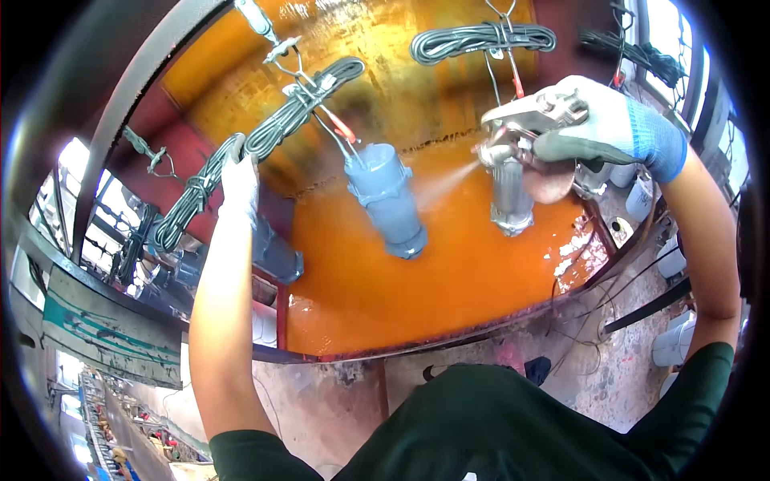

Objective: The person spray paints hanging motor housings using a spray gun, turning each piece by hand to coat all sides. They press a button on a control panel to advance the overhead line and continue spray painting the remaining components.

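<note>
A spray gun (pixel 525 120) is gripped in my gloved right hand (pixel 601 120), its nozzle pointing left. Pale mist fans from it toward a blue-grey, cylindrical pump-like body (pixel 387 204) hanging by a cable in the middle. Beneath and behind the gun hangs a bare silver cylinder (pixel 511 196) of similar shape, its upper part hidden. My gloved left hand (pixel 239 184) closes on a bundle of coiled dark cable (pixel 196 188) at the left. Another cable coil (pixel 305 108), tied above the blue-grey body, runs close to those fingers.
An orange-coated spray booth basin (pixel 361 297) with a yellowish back wall (pixel 329 80) lies before me. Another cable coil (pixel 481 40) hangs from a hook at top. A dark grey cylinder (pixel 277 256) hangs beyond my left forearm. Buckets (pixel 674 341) and loose hoses lie at the right.
</note>
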`<state>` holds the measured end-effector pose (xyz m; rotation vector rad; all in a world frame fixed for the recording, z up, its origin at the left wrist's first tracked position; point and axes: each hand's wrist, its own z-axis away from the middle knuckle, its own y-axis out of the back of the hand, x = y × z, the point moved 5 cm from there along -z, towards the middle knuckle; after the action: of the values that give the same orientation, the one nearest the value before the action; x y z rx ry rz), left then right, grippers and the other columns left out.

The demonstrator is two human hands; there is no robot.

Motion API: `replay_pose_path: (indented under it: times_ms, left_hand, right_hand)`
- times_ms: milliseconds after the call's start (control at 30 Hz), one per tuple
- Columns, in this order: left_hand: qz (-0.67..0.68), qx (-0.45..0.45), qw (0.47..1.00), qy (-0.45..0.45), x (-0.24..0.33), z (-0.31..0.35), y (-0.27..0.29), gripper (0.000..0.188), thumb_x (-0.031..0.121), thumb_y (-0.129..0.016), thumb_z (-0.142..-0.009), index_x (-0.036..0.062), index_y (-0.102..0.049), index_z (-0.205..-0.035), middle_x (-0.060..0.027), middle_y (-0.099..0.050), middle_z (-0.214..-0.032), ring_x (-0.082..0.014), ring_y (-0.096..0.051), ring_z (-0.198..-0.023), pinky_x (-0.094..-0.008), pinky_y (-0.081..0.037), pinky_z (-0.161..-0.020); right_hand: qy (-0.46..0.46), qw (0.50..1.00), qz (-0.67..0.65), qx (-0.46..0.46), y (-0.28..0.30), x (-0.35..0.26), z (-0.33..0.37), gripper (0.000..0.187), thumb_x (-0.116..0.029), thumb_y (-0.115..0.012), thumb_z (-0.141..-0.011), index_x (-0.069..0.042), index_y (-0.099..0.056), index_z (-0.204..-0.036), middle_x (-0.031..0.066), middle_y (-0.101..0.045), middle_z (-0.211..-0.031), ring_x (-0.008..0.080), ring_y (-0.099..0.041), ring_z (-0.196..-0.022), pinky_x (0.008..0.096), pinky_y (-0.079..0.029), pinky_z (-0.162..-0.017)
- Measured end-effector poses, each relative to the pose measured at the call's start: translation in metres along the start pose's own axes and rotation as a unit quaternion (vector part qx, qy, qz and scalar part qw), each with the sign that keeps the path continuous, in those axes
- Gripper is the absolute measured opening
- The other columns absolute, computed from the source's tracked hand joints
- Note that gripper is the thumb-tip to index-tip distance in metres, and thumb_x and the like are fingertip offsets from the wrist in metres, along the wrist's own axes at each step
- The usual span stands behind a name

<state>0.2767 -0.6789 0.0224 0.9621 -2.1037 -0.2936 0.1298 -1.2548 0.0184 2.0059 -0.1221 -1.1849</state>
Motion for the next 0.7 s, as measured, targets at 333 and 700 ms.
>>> replay_pose_path:
  times_ms: [333,700]
  left_hand:
    - [0.0,0.004,1.0,0.03,-0.058,0.276,-0.045,0.041,0.003,-0.053,-0.104,-0.0006,-0.056,-0.145,-0.017,-0.052,-0.154,-0.0286,-0.05,-0.143,-0.0386,-0.041,-0.119]
    - [-0.237,-0.27,0.725,0.587,-0.131,0.872,0.08,0.035,0.021,-0.059,-0.103,-0.0037,-0.065,-0.127,-0.0205,-0.072,-0.108,-0.0297,-0.067,-0.096,-0.0438,-0.055,-0.087]
  right_hand:
    - [0.145,0.984,0.08,0.069,0.011,-0.017,-0.08,0.031,-0.029,-0.07,-0.097,0.0,-0.074,-0.105,0.0017,-0.069,-0.084,0.0091,-0.058,-0.068,0.0288,-0.05,-0.064]
    - [0.14,0.988,-0.029,-0.051,-0.006,-0.019,-0.102,0.031,-0.031,-0.07,-0.096,-0.004,-0.073,-0.113,-0.0006,-0.065,-0.077,0.0076,-0.061,-0.072,0.0264,-0.051,-0.065]
